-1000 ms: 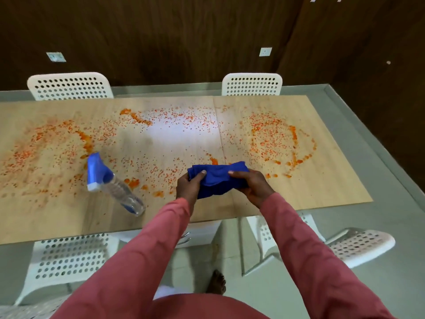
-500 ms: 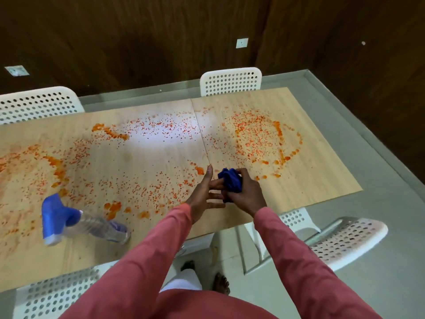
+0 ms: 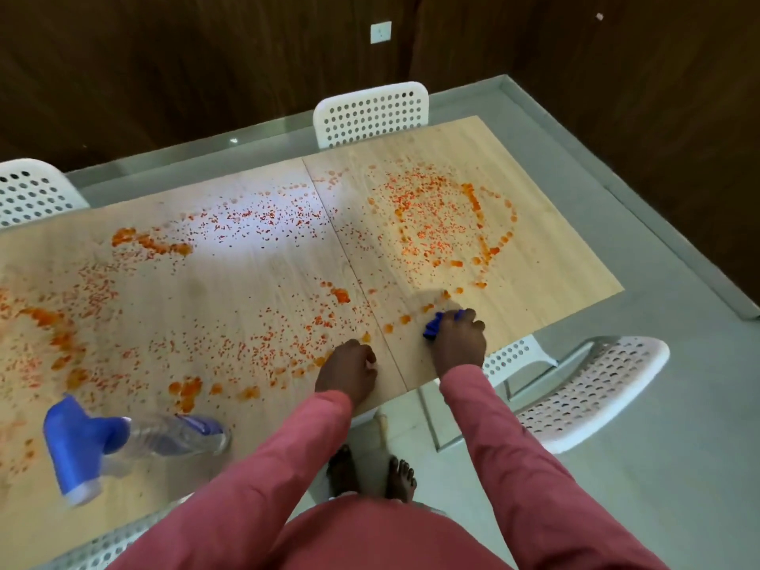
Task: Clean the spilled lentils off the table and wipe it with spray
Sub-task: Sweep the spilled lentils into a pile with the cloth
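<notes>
I am standing barefoot at the near edge of the surface (image 3: 263, 306), both arms in pink sleeves reaching forward. Nearest on my left, the spray bottle (image 3: 123, 440) is lying on its side near the edge, untouched, its blue head pointing toward me.

A second ago I was holding the blue cloth (image 3: 436, 325) up between both hands and bunching it; now I am pressing it down on the surface. My right hand (image 3: 458, 343) is covering it, fingers curled and clamped on the wad, so only its blue edges are showing. My left hand (image 3: 349, 370) has let go and is resting beside it on the surface, fingers curled in; I cannot tell whether they are holding anything.

Orange lentils (image 3: 432, 224) are lying everywhere beyond my hands: a dotted line just in front of the cloth, a ring farther right, thick patches across the middle and far left. White chairs (image 3: 370, 113) are standing at the far side.

I judge that sweeping is only now beginning; nearly all the lentils are remaining, and spraying is still to come.
</notes>
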